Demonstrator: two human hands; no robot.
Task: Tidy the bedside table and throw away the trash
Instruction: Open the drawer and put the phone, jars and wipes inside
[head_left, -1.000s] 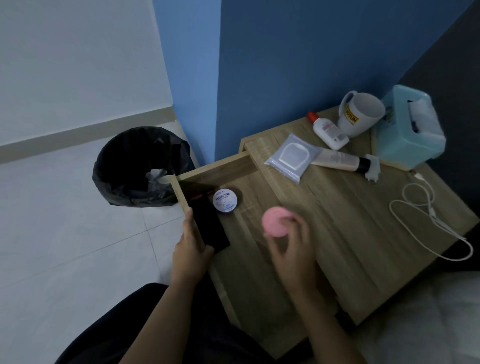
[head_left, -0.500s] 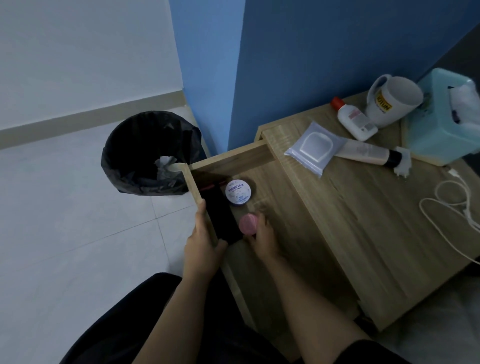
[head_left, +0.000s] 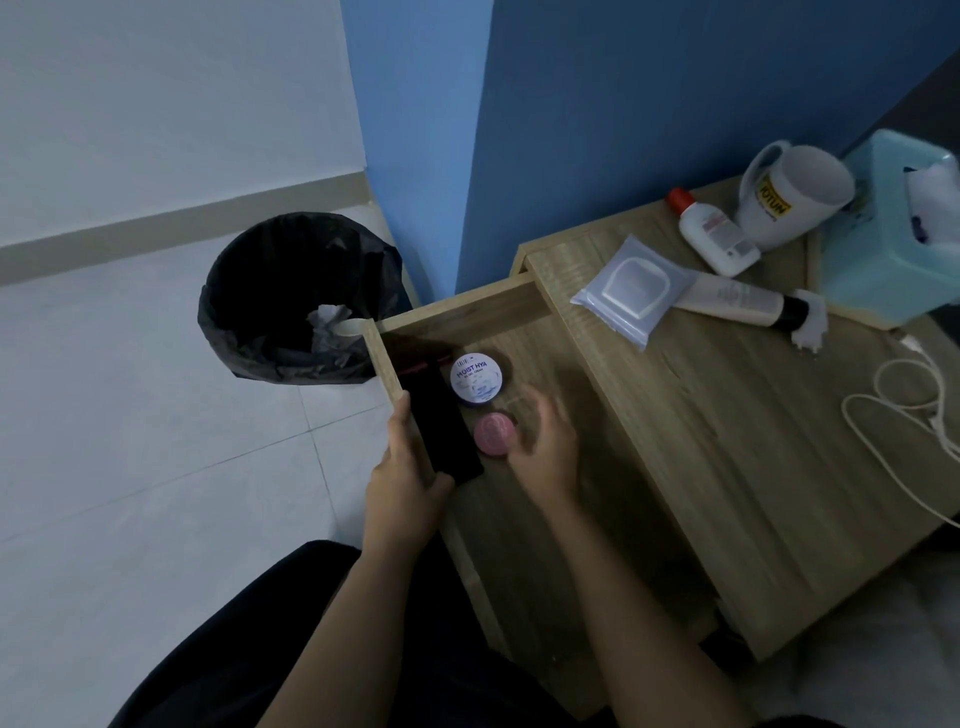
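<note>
The bedside table (head_left: 727, 467) fills the right of the view, its drawer (head_left: 519, 332) pulled open toward the person, and the black-lined bin (head_left: 291, 301) sits on the floor just past the drawer's far corner with crumpled paper already inside. On the tabletop a tissue box (head_left: 883, 249), a mug (head_left: 789, 197) on its side, a wipes pack (head_left: 631, 283), a tube (head_left: 737, 301), a small bottle (head_left: 714, 234) and a white cable (head_left: 904, 410) all wait. Down in the drawer, the left hand (head_left: 405, 483) wraps the side rail, thumb over a dark flat item (head_left: 441, 431) I can't identify. The right hand (head_left: 545, 447) is blurred, fingers loosely spread, touching or just off the pink jar (head_left: 496, 435), which rests on the drawer floor beside the white cream tin (head_left: 476, 378). This looks like the stow-the-toiletries step, with the jar just placed. Next call, I'd say: lift the right hand clear and go for the tabletop clutter, the tube or bottle nearest, without dragging the cable.
</note>
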